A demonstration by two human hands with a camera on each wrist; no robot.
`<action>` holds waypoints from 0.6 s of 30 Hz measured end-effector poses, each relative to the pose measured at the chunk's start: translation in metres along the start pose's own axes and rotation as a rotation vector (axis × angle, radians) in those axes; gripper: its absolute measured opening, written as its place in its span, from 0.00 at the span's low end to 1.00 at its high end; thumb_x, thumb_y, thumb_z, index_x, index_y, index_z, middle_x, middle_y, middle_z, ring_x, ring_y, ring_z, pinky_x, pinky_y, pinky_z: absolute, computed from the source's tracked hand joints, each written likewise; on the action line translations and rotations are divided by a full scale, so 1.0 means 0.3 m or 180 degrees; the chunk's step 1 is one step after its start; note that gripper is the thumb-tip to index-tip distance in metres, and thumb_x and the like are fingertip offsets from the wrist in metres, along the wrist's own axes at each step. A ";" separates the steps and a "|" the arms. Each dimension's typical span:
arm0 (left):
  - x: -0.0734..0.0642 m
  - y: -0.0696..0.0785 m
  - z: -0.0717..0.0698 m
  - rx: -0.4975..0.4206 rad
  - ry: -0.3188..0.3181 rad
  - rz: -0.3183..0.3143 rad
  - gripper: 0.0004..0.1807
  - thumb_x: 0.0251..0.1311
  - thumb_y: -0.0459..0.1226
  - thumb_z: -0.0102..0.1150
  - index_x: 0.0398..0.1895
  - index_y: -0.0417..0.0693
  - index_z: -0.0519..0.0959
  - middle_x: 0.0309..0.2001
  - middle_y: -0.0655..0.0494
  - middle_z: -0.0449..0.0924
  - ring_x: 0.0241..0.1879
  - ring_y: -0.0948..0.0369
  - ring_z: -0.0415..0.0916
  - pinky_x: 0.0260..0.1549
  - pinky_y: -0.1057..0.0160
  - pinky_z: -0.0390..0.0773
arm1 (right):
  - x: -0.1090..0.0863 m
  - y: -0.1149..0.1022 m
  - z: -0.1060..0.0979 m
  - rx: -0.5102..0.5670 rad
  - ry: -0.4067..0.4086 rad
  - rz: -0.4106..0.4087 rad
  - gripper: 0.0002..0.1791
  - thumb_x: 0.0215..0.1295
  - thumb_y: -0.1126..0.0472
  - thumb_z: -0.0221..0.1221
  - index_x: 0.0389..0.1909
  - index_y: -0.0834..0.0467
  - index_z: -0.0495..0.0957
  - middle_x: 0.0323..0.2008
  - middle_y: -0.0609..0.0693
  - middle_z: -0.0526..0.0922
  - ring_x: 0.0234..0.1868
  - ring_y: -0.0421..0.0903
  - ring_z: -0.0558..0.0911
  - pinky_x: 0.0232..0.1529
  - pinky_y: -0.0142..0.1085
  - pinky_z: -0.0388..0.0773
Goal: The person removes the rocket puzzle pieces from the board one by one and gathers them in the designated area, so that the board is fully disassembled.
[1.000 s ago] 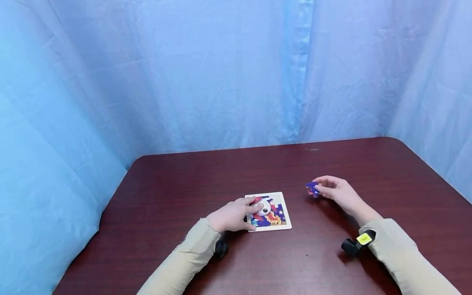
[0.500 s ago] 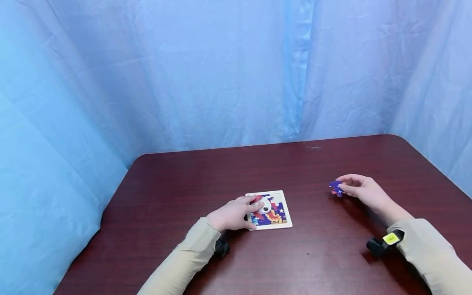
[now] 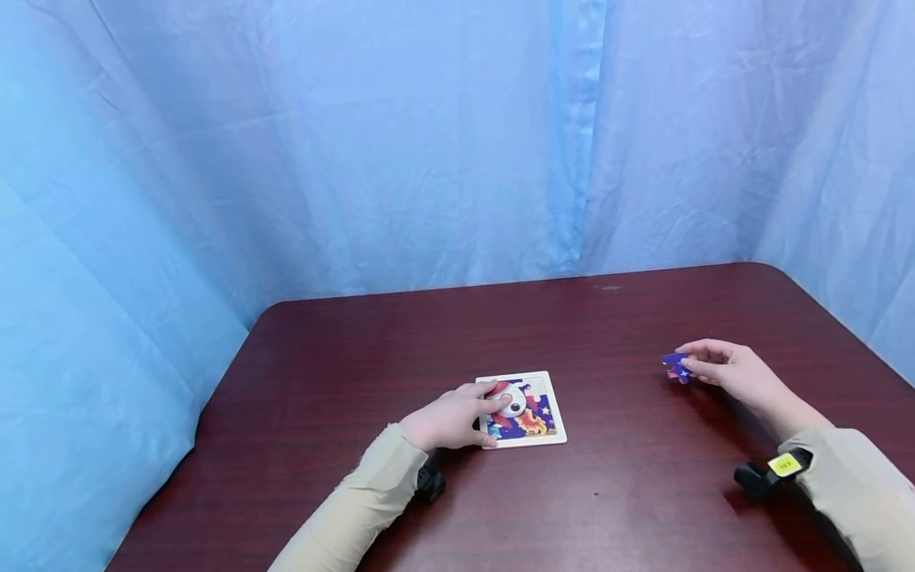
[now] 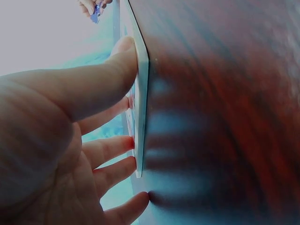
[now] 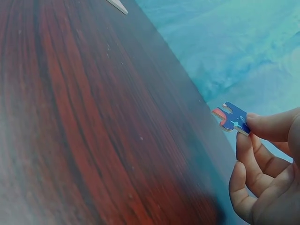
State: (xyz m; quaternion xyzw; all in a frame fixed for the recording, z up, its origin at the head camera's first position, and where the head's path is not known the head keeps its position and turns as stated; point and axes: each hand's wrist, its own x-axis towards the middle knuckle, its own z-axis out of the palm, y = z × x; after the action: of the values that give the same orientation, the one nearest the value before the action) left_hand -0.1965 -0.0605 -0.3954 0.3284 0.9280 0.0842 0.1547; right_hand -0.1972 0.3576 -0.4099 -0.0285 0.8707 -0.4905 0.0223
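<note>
A square jigsaw puzzle [image 3: 532,423] in a pale frame lies on the table, its picture showing a white and red rocket, orange flame and purple sky with stars. Near its upper right, a pale bare patch shows in the picture. My left hand [image 3: 452,417] rests on the puzzle's left side with fingers extended; the left wrist view has the thumb and fingertips on the frame's edge [image 4: 142,93]. Off to the right, above the table, my right hand [image 3: 729,373] pinches a purple puzzle piece [image 5: 236,118] with stars and a red corner between thumb and fingers.
The dark red-brown wooden table [image 3: 400,342] has rounded far corners. Light blue curtains [image 3: 429,159] hang behind it and along both sides. A black wrist camera [image 3: 758,479] is strapped to the right wrist, another [image 3: 430,482] to the left.
My right hand has carried the puzzle piece to the right, away from the framed puzzle. The left hand stays in place on the puzzle.
</note>
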 end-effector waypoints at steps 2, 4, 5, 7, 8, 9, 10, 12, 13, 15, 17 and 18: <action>0.002 -0.002 0.002 -0.0003 -0.0007 -0.0006 0.38 0.55 0.48 0.64 0.70 0.61 0.61 0.73 0.53 0.52 0.70 0.54 0.54 0.64 0.57 0.63 | 0.000 0.006 -0.005 0.0009 -0.0011 -0.0009 0.17 0.67 0.54 0.57 0.49 0.62 0.75 0.30 0.35 0.84 0.32 0.35 0.80 0.34 0.28 0.78; 0.005 -0.005 0.005 0.0015 -0.0010 0.0000 0.38 0.55 0.48 0.64 0.70 0.61 0.61 0.73 0.53 0.52 0.70 0.54 0.55 0.64 0.57 0.63 | -0.004 0.012 -0.011 -0.0021 -0.0009 0.0009 0.17 0.67 0.54 0.56 0.49 0.61 0.75 0.31 0.34 0.83 0.32 0.35 0.80 0.33 0.29 0.77; 0.006 -0.005 0.005 0.0020 -0.0015 0.0005 0.38 0.55 0.49 0.64 0.70 0.61 0.61 0.73 0.53 0.52 0.70 0.54 0.55 0.64 0.57 0.63 | -0.006 0.016 -0.013 -0.0049 -0.0004 0.0023 0.18 0.67 0.53 0.56 0.50 0.61 0.75 0.31 0.34 0.83 0.32 0.36 0.80 0.33 0.29 0.77; 0.007 -0.005 0.003 0.0022 -0.0020 0.0029 0.38 0.56 0.49 0.64 0.70 0.61 0.61 0.73 0.53 0.53 0.70 0.54 0.55 0.65 0.57 0.62 | -0.011 0.023 -0.018 -0.0037 -0.0001 0.0021 0.17 0.67 0.53 0.56 0.50 0.60 0.75 0.31 0.34 0.83 0.32 0.36 0.80 0.33 0.29 0.77; 0.007 -0.004 0.002 0.0023 -0.0022 0.0043 0.38 0.56 0.48 0.64 0.70 0.61 0.61 0.73 0.53 0.53 0.70 0.54 0.55 0.65 0.57 0.62 | -0.013 0.026 -0.020 -0.0033 0.0006 0.0019 0.16 0.67 0.54 0.56 0.49 0.59 0.76 0.30 0.34 0.83 0.31 0.36 0.80 0.32 0.29 0.77; 0.006 -0.003 0.000 0.0022 -0.0024 0.0050 0.38 0.56 0.48 0.63 0.70 0.61 0.61 0.73 0.53 0.53 0.70 0.54 0.55 0.65 0.56 0.62 | -0.015 0.026 -0.023 -0.0049 0.0012 0.0025 0.15 0.67 0.53 0.56 0.48 0.57 0.76 0.30 0.34 0.83 0.31 0.37 0.79 0.32 0.30 0.76; 0.005 -0.002 -0.002 0.0013 -0.0027 0.0057 0.38 0.56 0.48 0.63 0.70 0.60 0.62 0.73 0.53 0.53 0.70 0.54 0.55 0.65 0.56 0.62 | -0.016 0.027 -0.024 -0.0055 0.0014 0.0029 0.15 0.67 0.53 0.57 0.48 0.57 0.76 0.30 0.34 0.83 0.31 0.37 0.79 0.31 0.30 0.76; 0.004 -0.001 -0.005 0.0000 -0.0023 0.0066 0.38 0.56 0.48 0.64 0.70 0.60 0.62 0.73 0.52 0.53 0.70 0.53 0.55 0.65 0.56 0.62 | -0.014 0.027 -0.026 -0.0038 0.0019 0.0005 0.11 0.67 0.55 0.57 0.46 0.54 0.78 0.29 0.34 0.83 0.29 0.37 0.79 0.30 0.30 0.76; 0.003 -0.001 -0.006 0.0010 -0.0018 0.0064 0.38 0.56 0.48 0.63 0.70 0.60 0.62 0.73 0.52 0.53 0.70 0.54 0.55 0.65 0.56 0.62 | -0.013 0.026 -0.026 -0.0053 0.0023 0.0009 0.11 0.66 0.55 0.57 0.46 0.54 0.78 0.29 0.35 0.83 0.29 0.38 0.78 0.29 0.31 0.75; 0.001 -0.001 -0.007 0.0018 -0.0018 0.0056 0.38 0.56 0.48 0.63 0.70 0.60 0.62 0.73 0.52 0.53 0.70 0.53 0.55 0.65 0.56 0.62 | -0.009 0.026 -0.024 -0.0131 0.0025 -0.0008 0.12 0.66 0.56 0.57 0.46 0.59 0.77 0.27 0.36 0.82 0.27 0.39 0.77 0.27 0.31 0.74; 0.000 -0.002 -0.007 0.0022 -0.0019 0.0051 0.38 0.56 0.48 0.63 0.70 0.60 0.62 0.73 0.52 0.53 0.70 0.54 0.55 0.65 0.56 0.62 | -0.006 0.026 -0.022 -0.0227 0.0024 -0.0031 0.15 0.66 0.58 0.57 0.47 0.65 0.76 0.26 0.37 0.81 0.25 0.39 0.76 0.26 0.32 0.73; -0.001 -0.002 -0.007 0.0025 -0.0016 0.0049 0.38 0.56 0.48 0.63 0.70 0.60 0.62 0.73 0.52 0.53 0.70 0.53 0.55 0.65 0.56 0.62 | -0.004 0.025 -0.021 -0.0273 0.0016 -0.0044 0.17 0.67 0.58 0.57 0.48 0.68 0.74 0.26 0.37 0.81 0.25 0.39 0.75 0.25 0.32 0.73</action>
State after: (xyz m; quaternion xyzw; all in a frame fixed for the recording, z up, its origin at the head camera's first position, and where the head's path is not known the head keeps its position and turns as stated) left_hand -0.1975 -0.0613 -0.3935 0.3364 0.9254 0.0809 0.1551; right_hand -0.1966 0.3668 -0.4130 -0.0342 0.8908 -0.4529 0.0155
